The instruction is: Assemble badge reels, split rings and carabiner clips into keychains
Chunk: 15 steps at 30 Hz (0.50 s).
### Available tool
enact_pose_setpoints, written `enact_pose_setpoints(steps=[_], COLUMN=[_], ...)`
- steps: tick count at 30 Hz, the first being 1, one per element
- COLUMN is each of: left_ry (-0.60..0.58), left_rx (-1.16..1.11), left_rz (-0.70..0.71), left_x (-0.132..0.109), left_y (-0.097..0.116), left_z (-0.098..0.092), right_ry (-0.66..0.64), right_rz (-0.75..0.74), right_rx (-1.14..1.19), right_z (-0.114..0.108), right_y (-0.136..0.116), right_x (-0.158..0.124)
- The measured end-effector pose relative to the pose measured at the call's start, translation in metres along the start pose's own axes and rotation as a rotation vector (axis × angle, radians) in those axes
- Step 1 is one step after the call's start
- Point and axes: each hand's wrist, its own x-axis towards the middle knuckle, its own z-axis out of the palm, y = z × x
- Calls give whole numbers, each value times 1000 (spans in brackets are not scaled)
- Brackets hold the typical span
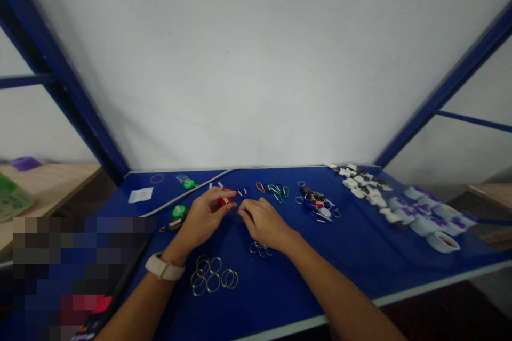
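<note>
Forearms (340, 298) reach in from the near edge of a blue worktop (304, 277), which fills the lower part of the view in front of a white wall (256, 64) and between slanting blue steel uprights (60, 80). Near the middle of the worktop, the left hand (204, 218), with a pale watch strap (163, 267) on its wrist, and the right hand (264, 222) work close together, nearly touching. The left hand's fingers (218, 197) are closed on a small red fob (226, 198), which sits between them and looks light and hard; its small size suggests a fingertip pinch by the edges, and it may be slippery. The right hand's fingers (248, 210) curl inward beside it, but whether they hold anything I cannot tell. Along the right edge lie white-and-purple rolls (428, 210), with white keychains (360, 184) toward the far right corner. A tangle of keychains (318, 205) sits near the far edge, left of them. Loose steel split rings (212, 277) lie by the near edge, stiff and thin, best caught by the rim, with smaller rings (260, 249) just beyond. Small carabiners (274, 190) lie toward the far edge, with a green tag (179, 211) and a paper slip (141, 195) to the left.
</note>
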Motion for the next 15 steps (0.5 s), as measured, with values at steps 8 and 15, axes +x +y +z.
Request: enact_pose_setpoints(steps=[8, 15], left_ry=[16, 4], left_rx=[99, 95], left_rz=[-6, 21], left_x=[1, -1], left_y=[3, 4], left_z=[-2, -1], right_ry=[18, 14], right_rz=[-96, -91], right_rx=[65, 69], right_z=[-2, -2], right_y=[-1, -2], right_x=[-1, 0])
